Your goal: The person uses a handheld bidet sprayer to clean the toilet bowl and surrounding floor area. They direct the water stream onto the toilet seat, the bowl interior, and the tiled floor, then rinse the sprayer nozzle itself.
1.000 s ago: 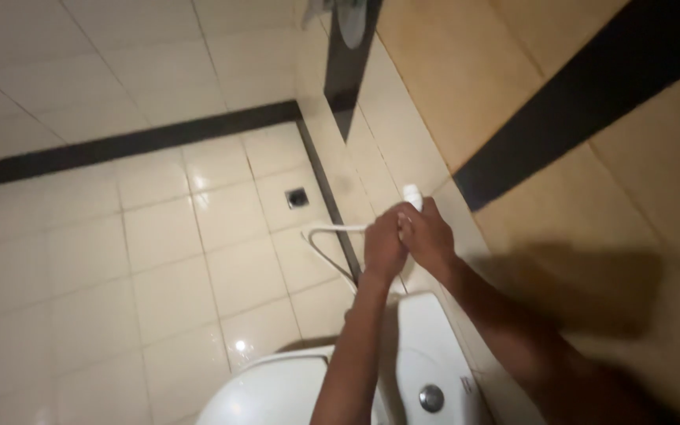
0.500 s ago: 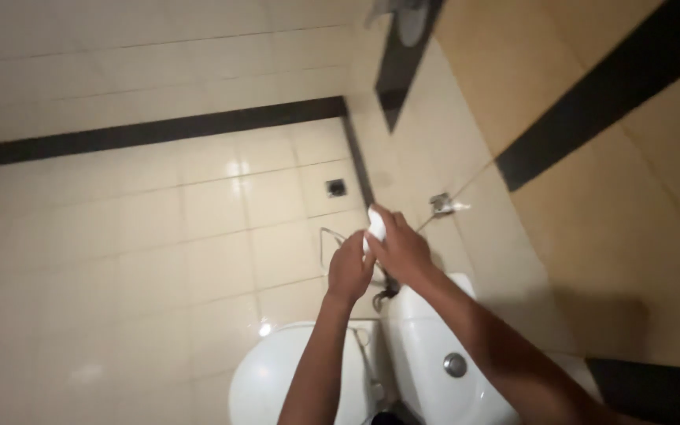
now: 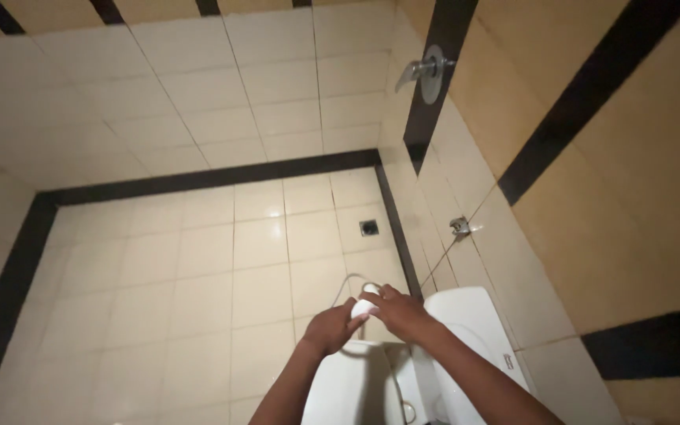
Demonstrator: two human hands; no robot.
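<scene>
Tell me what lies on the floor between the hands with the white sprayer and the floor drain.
Head view: only bare cream tile between the sprayer and the floor drain, plus the hose looping up.

White toilet bowl (image 3: 348, 393) and its tank (image 3: 474, 330) sit right under the fingers. Floor drain (image 3: 369, 228) is a bit beyond them, small wall valve (image 3: 460, 227) off to the right, chrome tap (image 3: 426, 71) way up the wall.

One head-worn view looks steeply down from standing height, close over both hands (image 3: 371, 315), toward the cream tiled floor (image 3: 198, 267) and corner walls.
</scene>
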